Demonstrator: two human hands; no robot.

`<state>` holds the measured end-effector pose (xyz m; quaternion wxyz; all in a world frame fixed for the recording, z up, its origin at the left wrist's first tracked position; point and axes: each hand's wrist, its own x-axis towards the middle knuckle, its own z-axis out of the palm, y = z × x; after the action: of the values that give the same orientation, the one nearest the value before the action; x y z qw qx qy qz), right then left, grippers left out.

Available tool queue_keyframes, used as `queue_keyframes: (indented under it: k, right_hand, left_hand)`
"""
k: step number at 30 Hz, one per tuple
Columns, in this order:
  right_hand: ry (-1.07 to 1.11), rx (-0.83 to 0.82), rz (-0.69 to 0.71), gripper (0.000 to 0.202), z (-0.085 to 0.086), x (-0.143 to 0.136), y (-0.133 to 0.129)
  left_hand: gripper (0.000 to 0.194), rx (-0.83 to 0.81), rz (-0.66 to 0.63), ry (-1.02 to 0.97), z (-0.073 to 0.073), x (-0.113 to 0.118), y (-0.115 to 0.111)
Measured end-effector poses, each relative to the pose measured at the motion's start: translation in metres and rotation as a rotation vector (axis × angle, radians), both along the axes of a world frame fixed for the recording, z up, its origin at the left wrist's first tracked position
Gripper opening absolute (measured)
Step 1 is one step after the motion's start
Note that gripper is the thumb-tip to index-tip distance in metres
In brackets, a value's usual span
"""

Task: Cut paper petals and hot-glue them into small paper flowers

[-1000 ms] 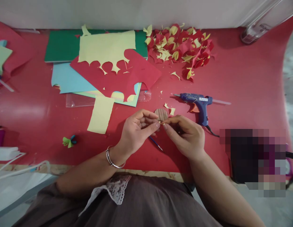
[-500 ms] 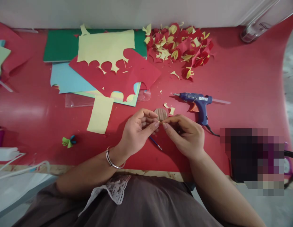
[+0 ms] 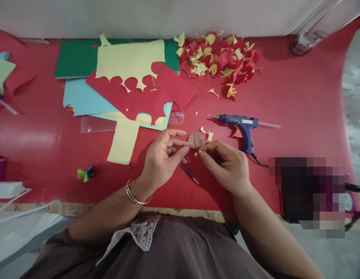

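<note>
Between thumb and forefinger, my right hand (image 3: 226, 164) pinches a tiny yellowish piece (image 3: 196, 154). My left hand (image 3: 165, 159) is just left of it, fingers apart, with nothing seen in them. Beyond the fingertips a round brown striped disc (image 3: 196, 141) lies on the red table. A thin blue stick with a pale tip (image 3: 189, 174) rests between my hands. Right of the disc, a blue glue gun (image 3: 240, 124) with an orange trigger lies on its side, its nozzle pointing left. Small cream paper scraps (image 3: 209, 136) are beside the disc.
Red and cream cut papers (image 3: 130, 58) lie over green and blue sheets at the back left. A pile of red and yellow paper pieces (image 3: 220, 58) is at the back. A green-and-blue paper flower (image 3: 85, 174) is left; a clear bottle (image 3: 309, 38) lies back right.
My left hand has drawn back to the left and its fingers have spread. The tiny yellowish piece now shows at my right fingertips. The view has shifted slightly.
</note>
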<state>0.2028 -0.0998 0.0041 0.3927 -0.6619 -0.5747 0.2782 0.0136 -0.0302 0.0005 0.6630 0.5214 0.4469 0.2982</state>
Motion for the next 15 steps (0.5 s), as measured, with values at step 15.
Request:
queue_keyframes:
  k: [15]
  right_hand:
    - [-0.241,-0.011,0.149,0.015,-0.011,0.008,-0.011]
  left_hand:
    - [0.02,0.502,-0.379,0.677,0.019,-0.052,0.031]
